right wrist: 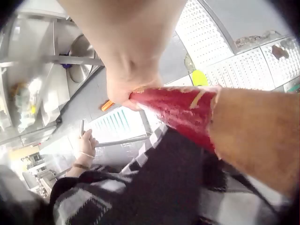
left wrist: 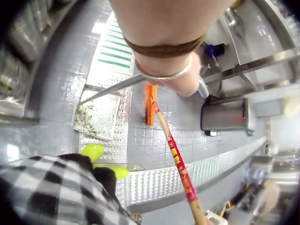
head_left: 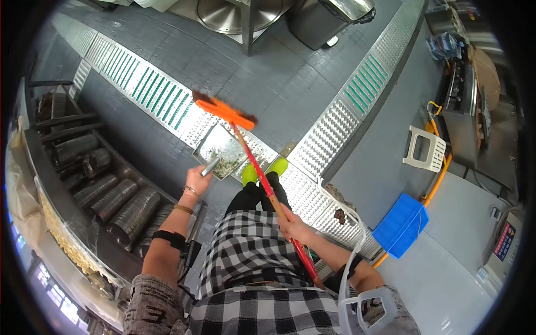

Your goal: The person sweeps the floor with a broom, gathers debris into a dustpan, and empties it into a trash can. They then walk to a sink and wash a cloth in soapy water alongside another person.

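My left hand [head_left: 196, 180] grips the grey metal handle [left wrist: 115, 87] of a long-handled dustpan [head_left: 215, 139]. The pan lies low by the floor, just ahead of the lime-green shoes [head_left: 277, 166], with wet green scraps on its tray. In my right hand [head_left: 294, 224] is the red-and-wood stick [head_left: 258, 170] of a broom, which slants from my waist forward and left. Its orange head [head_left: 226, 113] with dark bristles is beyond the pan, over the grey tiles and the edge of the drain cover. The right wrist view shows the stick close up, running through the right fist.
Metal drain covers [head_left: 329, 131] cross the floor, with brown debris [head_left: 339, 215] on one. A rack of metal cylinders [head_left: 131, 215] stands at left. A bin [head_left: 318, 25] is ahead; a white stool [head_left: 427, 148] and blue basket [head_left: 401, 225] are at right.
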Demonstrator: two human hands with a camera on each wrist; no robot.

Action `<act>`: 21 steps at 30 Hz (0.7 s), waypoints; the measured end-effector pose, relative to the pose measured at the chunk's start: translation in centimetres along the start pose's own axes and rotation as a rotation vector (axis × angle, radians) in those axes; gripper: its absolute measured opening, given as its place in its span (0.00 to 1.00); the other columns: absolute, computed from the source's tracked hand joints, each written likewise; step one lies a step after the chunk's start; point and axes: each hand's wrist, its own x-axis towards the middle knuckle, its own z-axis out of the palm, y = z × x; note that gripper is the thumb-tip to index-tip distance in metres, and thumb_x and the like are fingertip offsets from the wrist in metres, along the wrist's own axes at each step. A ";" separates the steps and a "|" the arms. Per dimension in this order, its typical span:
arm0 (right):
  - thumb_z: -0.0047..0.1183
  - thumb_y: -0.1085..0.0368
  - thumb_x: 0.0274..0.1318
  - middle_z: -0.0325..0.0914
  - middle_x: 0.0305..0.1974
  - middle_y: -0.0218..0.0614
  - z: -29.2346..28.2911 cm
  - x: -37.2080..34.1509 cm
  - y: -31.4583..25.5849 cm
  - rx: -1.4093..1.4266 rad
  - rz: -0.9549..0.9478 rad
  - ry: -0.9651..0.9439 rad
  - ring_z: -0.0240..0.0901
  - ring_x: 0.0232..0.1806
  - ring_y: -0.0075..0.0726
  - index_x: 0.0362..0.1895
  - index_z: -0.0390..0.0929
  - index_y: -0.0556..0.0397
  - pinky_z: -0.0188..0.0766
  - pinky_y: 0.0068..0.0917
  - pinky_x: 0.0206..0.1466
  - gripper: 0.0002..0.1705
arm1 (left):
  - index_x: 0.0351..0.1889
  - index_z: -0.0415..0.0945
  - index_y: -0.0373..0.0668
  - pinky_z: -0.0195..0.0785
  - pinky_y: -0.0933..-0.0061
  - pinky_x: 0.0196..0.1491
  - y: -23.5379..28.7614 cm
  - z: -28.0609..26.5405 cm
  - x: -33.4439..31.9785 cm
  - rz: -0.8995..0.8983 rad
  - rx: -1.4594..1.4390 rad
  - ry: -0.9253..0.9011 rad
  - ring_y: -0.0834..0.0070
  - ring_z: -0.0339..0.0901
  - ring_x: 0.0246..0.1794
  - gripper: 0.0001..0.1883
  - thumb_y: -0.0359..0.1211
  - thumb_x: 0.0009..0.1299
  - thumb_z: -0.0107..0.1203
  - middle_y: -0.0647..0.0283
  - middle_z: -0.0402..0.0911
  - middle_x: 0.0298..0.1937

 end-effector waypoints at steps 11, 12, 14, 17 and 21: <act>0.38 0.67 0.52 0.55 0.14 0.25 0.6 -5.0 0.8 -0.060 0.055 -0.087 0.50 0.07 0.18 0.60 0.40 0.40 0.51 0.16 0.08 0.32 | 0.18 0.70 0.36 0.60 0.69 0.22 0.0 -0.4 -1.4 -0.019 0.014 -0.004 0.54 0.68 0.19 0.05 0.29 0.49 0.49 0.48 0.68 0.17; 0.38 0.67 0.51 0.55 0.14 0.25 0.6 -4.3 0.8 -0.068 0.035 -0.045 0.50 0.07 0.18 0.60 0.40 0.40 0.51 0.16 0.08 0.32 | 0.18 0.70 0.36 0.60 0.69 0.22 0.0 -0.6 -1.5 -0.018 0.014 -0.001 0.54 0.68 0.19 0.05 0.29 0.49 0.49 0.48 0.68 0.17; 0.38 0.67 0.51 0.54 0.14 0.25 0.4 -3.5 0.5 -0.075 0.014 -0.008 0.50 0.08 0.18 0.60 0.41 0.40 0.51 0.16 0.08 0.32 | 0.17 0.70 0.37 0.60 0.67 0.22 -0.1 -1.2 -2.0 0.041 0.091 0.074 0.53 0.67 0.20 0.05 0.29 0.49 0.49 0.49 0.67 0.17; 0.39 0.67 0.50 0.54 0.13 0.25 0.0 -3.2 -0.2 -0.064 0.004 0.051 0.50 0.07 0.18 0.59 0.42 0.40 0.51 0.16 0.08 0.32 | 0.13 0.65 0.35 0.56 0.69 0.19 -0.1 -2.6 -3.4 0.083 0.127 0.102 0.53 0.64 0.17 0.08 0.29 0.49 0.50 0.49 0.64 0.14; 0.39 0.67 0.50 0.54 0.13 0.24 -0.1 -2.9 0.5 -0.109 0.009 0.027 0.48 0.07 0.17 0.58 0.44 0.38 0.51 0.17 0.08 0.31 | 0.13 0.64 0.35 0.56 0.68 0.19 -1.2 -3.5 -5.2 0.072 0.145 0.105 0.54 0.63 0.16 0.09 0.29 0.48 0.50 0.49 0.63 0.14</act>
